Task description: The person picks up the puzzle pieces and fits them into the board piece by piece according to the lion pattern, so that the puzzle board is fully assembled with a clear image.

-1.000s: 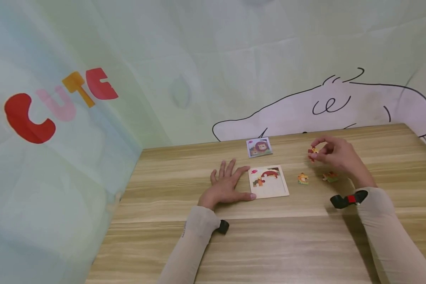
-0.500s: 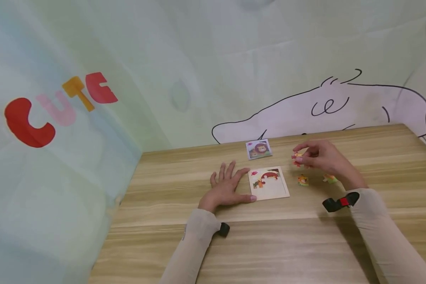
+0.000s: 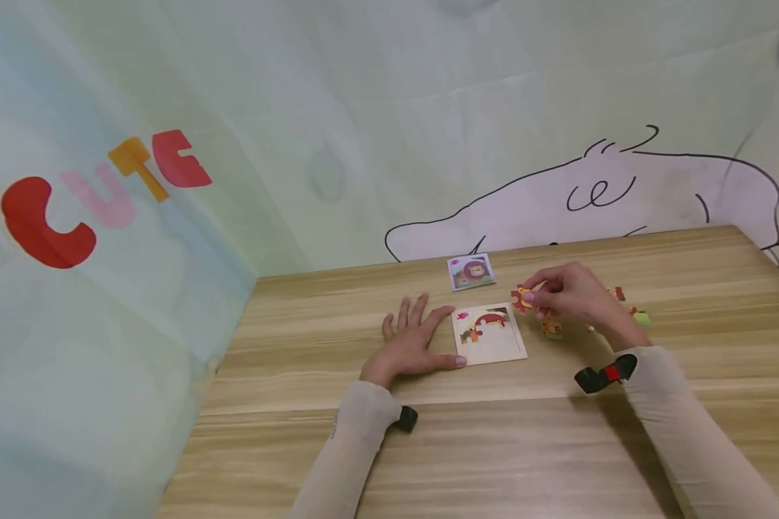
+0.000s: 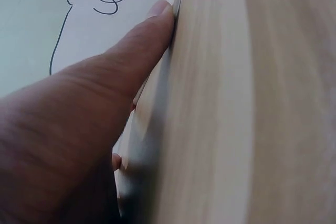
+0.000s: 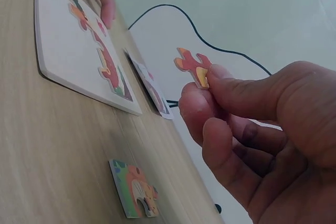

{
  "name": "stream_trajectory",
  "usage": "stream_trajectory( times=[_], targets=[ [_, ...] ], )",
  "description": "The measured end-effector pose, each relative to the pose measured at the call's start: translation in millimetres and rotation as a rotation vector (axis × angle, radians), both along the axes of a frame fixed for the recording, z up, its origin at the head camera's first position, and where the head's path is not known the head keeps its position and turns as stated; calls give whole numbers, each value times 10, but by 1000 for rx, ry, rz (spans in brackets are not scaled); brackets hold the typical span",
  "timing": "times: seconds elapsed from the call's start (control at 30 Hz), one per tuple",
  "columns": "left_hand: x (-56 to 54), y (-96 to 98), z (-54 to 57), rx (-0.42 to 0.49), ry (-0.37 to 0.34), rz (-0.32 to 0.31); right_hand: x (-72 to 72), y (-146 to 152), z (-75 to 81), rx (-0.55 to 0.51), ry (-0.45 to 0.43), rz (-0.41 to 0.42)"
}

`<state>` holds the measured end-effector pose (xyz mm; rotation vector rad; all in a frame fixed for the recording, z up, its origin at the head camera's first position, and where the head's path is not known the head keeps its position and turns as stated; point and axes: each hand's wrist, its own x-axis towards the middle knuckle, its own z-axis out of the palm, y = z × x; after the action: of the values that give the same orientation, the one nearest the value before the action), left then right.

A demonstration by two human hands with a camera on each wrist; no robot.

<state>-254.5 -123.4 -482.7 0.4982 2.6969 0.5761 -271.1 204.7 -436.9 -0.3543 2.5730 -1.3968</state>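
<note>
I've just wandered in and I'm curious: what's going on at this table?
Someone is working on a puzzle board, only partly filled, its lower part bare. Their right hand pinches a puzzle piece in the air, near the board but not on it. Their left hand rests at the board's left edge. Loose pieces lie on the table by the right hand, and a lion picture card lies beyond the board.

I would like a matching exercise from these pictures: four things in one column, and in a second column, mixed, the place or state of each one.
1. left hand
2. right hand
3. board
4. card

A. lies beyond the board in the head view
B. pinches one piece
C. partly filled
D. spread out at the board's left edge

Pairs: 1-D, 2-B, 3-C, 4-A
</note>
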Motion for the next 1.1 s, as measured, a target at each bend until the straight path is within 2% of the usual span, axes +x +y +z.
stream_trajectory(
  times=[0.27,0.6,1.1],
  targets=[
    [31,-1,28,15,-7,-1,33,-79,0,-32,-54,11],
    [18,9,27,8,-5,-3,38,-133,-10,-107,-126,49],
    [29,5,29,21,-5,-4,32,-266,-136,-81,-116,105]
  ],
)
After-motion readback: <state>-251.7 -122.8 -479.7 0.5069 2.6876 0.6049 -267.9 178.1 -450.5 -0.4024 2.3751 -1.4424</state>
